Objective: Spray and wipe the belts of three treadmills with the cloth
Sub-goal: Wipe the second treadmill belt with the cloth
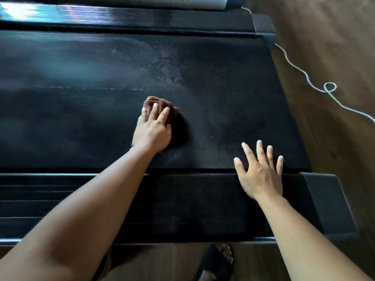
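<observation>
A black treadmill belt (pixel 91 122) stretches across the frame, with damp, mottled patches near its far middle. My left hand (pixel 152 129) presses a bunched brown cloth (pixel 157 103) down onto the belt's centre, fingers over the cloth. My right hand (pixel 260 171) lies flat with its fingers spread, holding nothing, across the belt's near edge and the black side rail (pixel 192 203). No spray bottle is in view.
The far side rail (pixel 121 19) runs along the top under a white cover with red lettering (pixel 178 1). A white cord (pixel 316 86) loops over the brown wooden floor at the right. My sandalled foot (pixel 220 258) stands on the floor below the near rail.
</observation>
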The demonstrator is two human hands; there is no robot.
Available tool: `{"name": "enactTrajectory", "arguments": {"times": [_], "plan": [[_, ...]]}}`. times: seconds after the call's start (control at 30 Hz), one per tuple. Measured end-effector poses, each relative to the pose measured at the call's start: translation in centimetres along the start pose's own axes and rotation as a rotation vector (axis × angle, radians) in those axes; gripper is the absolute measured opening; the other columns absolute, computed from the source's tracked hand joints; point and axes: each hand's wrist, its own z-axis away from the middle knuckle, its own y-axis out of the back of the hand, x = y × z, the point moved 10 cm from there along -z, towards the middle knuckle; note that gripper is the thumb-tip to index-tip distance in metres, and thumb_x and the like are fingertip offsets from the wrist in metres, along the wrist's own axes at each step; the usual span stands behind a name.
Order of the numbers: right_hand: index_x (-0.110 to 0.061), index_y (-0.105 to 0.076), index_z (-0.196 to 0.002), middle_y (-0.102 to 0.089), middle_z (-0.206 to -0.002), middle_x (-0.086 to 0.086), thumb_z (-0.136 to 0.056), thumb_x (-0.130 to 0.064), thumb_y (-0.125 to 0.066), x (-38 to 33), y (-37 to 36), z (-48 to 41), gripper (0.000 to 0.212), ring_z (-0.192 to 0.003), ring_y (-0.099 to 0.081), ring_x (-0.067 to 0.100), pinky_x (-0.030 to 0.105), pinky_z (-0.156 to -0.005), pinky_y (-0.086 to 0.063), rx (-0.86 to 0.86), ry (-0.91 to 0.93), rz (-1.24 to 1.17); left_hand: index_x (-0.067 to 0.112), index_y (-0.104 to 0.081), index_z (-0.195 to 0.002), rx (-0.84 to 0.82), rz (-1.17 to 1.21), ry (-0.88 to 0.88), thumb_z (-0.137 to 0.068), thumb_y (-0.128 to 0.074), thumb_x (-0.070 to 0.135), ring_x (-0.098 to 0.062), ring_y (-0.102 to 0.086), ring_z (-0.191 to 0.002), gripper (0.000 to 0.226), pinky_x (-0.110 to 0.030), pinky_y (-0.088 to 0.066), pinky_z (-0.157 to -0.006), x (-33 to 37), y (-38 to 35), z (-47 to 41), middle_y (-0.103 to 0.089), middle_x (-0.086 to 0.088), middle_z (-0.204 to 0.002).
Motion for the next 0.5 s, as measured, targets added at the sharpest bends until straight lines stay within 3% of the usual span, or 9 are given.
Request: {"name": "enactTrajectory", "arguments": {"times": [0.1, 0.27, 0.4, 0.5], "plan": [[-0.041, -0.013, -0.156, 0.002, -0.167, 0.0, -0.096, -0.066, -0.021, 1.2, 0.3, 0.4, 0.065, -0.153, 0.007, 0.024, 0.051, -0.121, 0.009, 0.008, -0.004, 0.026, 0.031, -0.015, -0.161, -0.038, -0.012, -0.126, -0.093, -0.026, 0.045, -0.032, 0.002, -0.156, 0.07, -0.045, -0.006, -0.126, 6.7, -1.3, 0.1, -0.005, -0.009, -0.17], [-0.042, -0.011, -0.156, 0.003, -0.167, 0.0, -0.096, -0.066, -0.02, 4.8, 0.6, 1.1, 0.066, -0.153, 0.008, 0.025, 0.054, -0.121, 0.008, -0.013, -0.066, 0.066, 0.035, -0.019, -0.16, -0.093, 0.059, -0.297, -0.1, -0.039, 0.04, -0.036, 0.002, -0.156, 0.063, -0.047, -0.01, -0.125, 15.9, -2.6, 3.3, -0.007, -0.004, -0.17], [-0.043, -0.01, -0.156, 0.002, -0.167, -0.001, -0.095, -0.066, -0.017, 5.4, 0.5, 1.2, 0.066, -0.153, 0.007, 0.024, 0.054, -0.121, 0.006, 0.003, -0.089, 0.067, 0.033, -0.037, -0.155, -0.068, 0.118, -0.447, -0.093, -0.043, 0.039, -0.039, -0.014, -0.154, 0.062, -0.052, -0.022, -0.123, 16.1, -2.4, 6.2, -0.026, -0.008, -0.166], [-0.044, -0.008, -0.155, 0.002, -0.167, -0.002, -0.094, -0.067, -0.016, 5.4, 0.4, 0.9, 0.066, -0.153, 0.004, 0.024, 0.054, -0.121, 0.005, 0.014, -0.099, 0.083, 0.033, -0.047, -0.15, -0.061, 0.184, -0.421, -0.091, -0.051, 0.035, -0.043, -0.023, -0.151, 0.059, -0.055, -0.025, -0.121, 12.4, -1.6, 6.8, -0.033, -0.009, -0.163]]}}
